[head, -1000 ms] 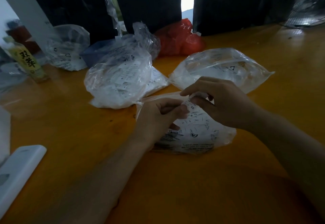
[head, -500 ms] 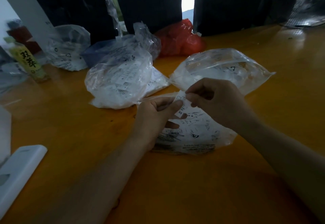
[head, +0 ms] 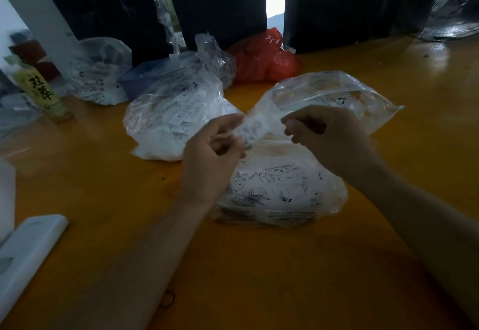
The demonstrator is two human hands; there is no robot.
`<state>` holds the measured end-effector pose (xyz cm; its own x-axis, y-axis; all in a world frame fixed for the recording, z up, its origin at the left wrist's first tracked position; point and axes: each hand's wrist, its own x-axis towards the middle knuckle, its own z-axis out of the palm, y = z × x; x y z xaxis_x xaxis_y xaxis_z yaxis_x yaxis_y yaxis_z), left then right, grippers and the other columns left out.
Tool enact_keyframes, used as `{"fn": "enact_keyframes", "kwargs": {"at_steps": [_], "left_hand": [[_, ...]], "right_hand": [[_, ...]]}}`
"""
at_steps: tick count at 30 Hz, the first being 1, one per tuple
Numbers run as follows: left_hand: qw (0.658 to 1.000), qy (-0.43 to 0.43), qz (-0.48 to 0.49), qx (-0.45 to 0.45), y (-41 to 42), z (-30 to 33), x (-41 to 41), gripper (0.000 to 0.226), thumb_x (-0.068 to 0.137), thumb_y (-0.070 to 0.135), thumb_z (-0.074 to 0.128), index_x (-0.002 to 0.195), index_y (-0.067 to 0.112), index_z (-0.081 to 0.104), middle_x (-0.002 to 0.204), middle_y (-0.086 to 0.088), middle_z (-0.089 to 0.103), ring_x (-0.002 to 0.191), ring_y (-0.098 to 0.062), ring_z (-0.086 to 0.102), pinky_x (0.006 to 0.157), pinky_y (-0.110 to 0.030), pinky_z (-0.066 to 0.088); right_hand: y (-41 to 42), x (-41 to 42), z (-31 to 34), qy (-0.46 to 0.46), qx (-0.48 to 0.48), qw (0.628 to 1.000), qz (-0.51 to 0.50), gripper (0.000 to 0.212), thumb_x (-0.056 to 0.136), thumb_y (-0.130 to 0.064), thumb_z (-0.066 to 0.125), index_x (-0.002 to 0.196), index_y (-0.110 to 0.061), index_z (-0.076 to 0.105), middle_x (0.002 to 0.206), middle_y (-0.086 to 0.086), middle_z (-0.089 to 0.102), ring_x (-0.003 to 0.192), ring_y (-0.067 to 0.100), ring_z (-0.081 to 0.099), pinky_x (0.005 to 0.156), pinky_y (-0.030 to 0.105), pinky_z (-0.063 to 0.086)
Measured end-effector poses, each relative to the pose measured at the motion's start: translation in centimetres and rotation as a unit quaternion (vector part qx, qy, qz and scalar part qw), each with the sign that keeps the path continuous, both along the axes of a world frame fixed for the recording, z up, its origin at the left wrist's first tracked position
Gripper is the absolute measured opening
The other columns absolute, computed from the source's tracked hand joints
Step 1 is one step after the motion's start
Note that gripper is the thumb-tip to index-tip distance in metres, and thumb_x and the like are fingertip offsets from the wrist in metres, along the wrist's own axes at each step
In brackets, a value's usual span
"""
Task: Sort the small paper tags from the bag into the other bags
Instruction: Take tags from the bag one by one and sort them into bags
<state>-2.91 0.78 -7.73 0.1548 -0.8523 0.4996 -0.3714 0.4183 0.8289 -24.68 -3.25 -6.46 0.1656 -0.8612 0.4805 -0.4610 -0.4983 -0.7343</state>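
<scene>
A clear plastic bag (head: 280, 189) full of small printed paper tags lies on the orange table in front of me. Above it, my left hand (head: 212, 153) and my right hand (head: 324, 135) hold a white paper tag (head: 252, 128) between them, each pinching one end; the tag is blurred. A second clear bag of tags (head: 173, 117) sits behind on the left. A third clear bag (head: 337, 96) lies behind on the right, partly hidden by my right hand.
A red plastic bag (head: 261, 57) and another clear bag (head: 101, 73) sit at the table's back edge. A yellow-green bottle (head: 41, 93) stands far left. A white flat device (head: 26, 257) lies at the near left. A fan (head: 451, 21) is at the back right.
Both hands have risen from the mouth of the near bag, drawing out a paper tag. It is now held higher, stretched between the two hands.
</scene>
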Motion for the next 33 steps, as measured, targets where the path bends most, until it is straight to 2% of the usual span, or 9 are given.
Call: {"fn": "enact_keyframes", "kwargs": {"at_steps": [5, 9, 11, 13, 16, 20, 23, 28, 33], "left_hand": [[0.947, -0.157, 0.26, -0.107, -1.4, 2.1, 5.4, 0.025, 0.1, 0.004, 0.064, 0.122, 0.01, 0.073, 0.122, -0.007, 0.073, 0.099, -0.008, 0.07, 0.087, -0.017, 0.056], [0.923, -0.267, 0.27, 0.06, -3.5, 1.7, 8.0, 0.033, 0.107, 0.018, 0.052, 0.134, 0.006, 0.066, 0.136, -0.017, 0.065, 0.119, -0.031, 0.062, 0.102, -0.034, 0.046], [0.88, -0.357, 0.259, 0.178, -4.6, 1.0, 7.7, 0.043, 0.111, 0.035, 0.035, 0.136, 0.016, 0.064, 0.15, -0.015, 0.052, 0.141, -0.037, 0.037, 0.114, -0.051, 0.029], [0.846, -0.397, 0.284, 0.214, -5.1, 0.4, 7.5, 0.052, 0.109, 0.045, 0.019, 0.134, 0.03, 0.062, 0.166, -0.006, 0.028, 0.151, -0.032, 0.011, 0.118, -0.056, 0.013], [0.868, -0.372, 0.278, 0.176, -5.2, 0.1, 7.4, 0.066, 0.101, 0.052, 0.01, 0.119, 0.024, 0.067, 0.157, -0.003, 0.033, 0.145, -0.024, 0.014, 0.117, -0.056, 0.013], [0.896, -0.353, 0.232, 0.134, -5.1, -0.2, 6.9, 0.07, 0.099, 0.053, 0.003, 0.143, 0.035, 0.054, 0.156, 0.004, 0.046, 0.147, -0.012, 0.015, 0.116, -0.052, 0.007], [0.902, -0.354, 0.227, 0.098, -4.9, -0.7, 6.7, 0.07, 0.103, 0.053, 0.002, 0.153, 0.034, 0.046, 0.163, 0.0, 0.041, 0.155, -0.011, 0.002, 0.119, -0.053, -0.001], [0.895, -0.376, 0.23, 0.072, -4.3, -0.8, 6.5, 0.067, 0.105, 0.051, 0.006, 0.156, 0.031, 0.045, 0.169, 0.009, 0.031, 0.159, -0.016, -0.004, 0.122, -0.054, -0.001], [0.901, -0.346, 0.257, -0.047, -2.8, -0.3, 4.7, 0.055, 0.107, 0.04, 0.022, 0.133, 0.02, 0.067, 0.154, -0.001, 0.052, 0.151, -0.031, 0.025, 0.118, -0.06, 0.019]], "right_hand": [[-2.1, -1.4, -0.2, 0.007, -0.027, 0.994, -0.104, 0.015, 0.1, -0.03, 0.061, 0.105, -0.027, 0.075, 0.088, -0.024, 0.066, 0.079, -0.014, 0.061, 0.063, 0.001, 0.041], [-2.8, -1.8, -0.9, 0.033, -0.031, 0.992, -0.116, 0.014, 0.1, -0.023, 0.06, 0.102, -0.02, 0.075, 0.096, -0.014, 0.068, 0.08, -0.011, 0.058, 0.067, 0.002, 0.041], [-2.9, -1.9, -1.1, 0.042, -0.035, 0.992, -0.115, 0.015, 0.101, -0.02, 0.06, 0.104, -0.015, 0.074, 0.099, -0.01, 0.068, 0.081, -0.003, 0.06, 0.071, 0.006, 0.043], [-3.1, -2.1, -1.3, 0.052, -0.03, 0.992, -0.114, 0.016, 0.101, -0.02, 0.06, 0.106, -0.014, 0.074, 0.1, -0.007, 0.07, 0.084, 0.004, 0.061, 0.072, 0.011, 0.044], [-3.5, -2.3, -1.7, 0.09, -0.01, 0.989, -0.118, 0.019, 0.103, -0.025, 0.057, 0.108, -0.015, 0.072, 0.103, -0.004, 0.07, 0.089, 0.009, 0.06, 0.077, 0.019, 0.045], [-4.6, -2.9, -2.3, 0.25, 0.044, 0.955, -0.153, 0.033, 0.105, -0.037, 0.048, 0.129, -0.022, 0.066, 0.138, 0.006, 0.06, 0.125, 0.03, 0.046, 0.106, 0.043, 0.034], [-5.1, -3.2, -2.6, 0.336, 0.106, 0.925, -0.141, 0.041, 0.106, -0.042, 0.041, 0.146, -0.035, 0.051, 0.157, -0.003, 0.044, 0.142, 0.035, 0.028, 0.111, 0.05, 0.027], [-5.3, -3.1, -2.8, 0.333, 0.062, 0.926, -0.165, 0.029, 0.102, -0.036, 0.054, 0.129, -0.034, 0.065, 0.129, -0.001, 0.066, 0.13, 0.032, 0.036, 0.104, 0.049, 0.029], [-5.2, -3.4, -2.5, 0.261, 0.008, 0.945, -0.199, 0.018, 0.099, -0.033, 0.062, 0.11, -0.027, 0.075, 0.109, 0.0, 0.074, 0.121, 0.035, 0.046, 0.1, 0.047, 0.034]]}}
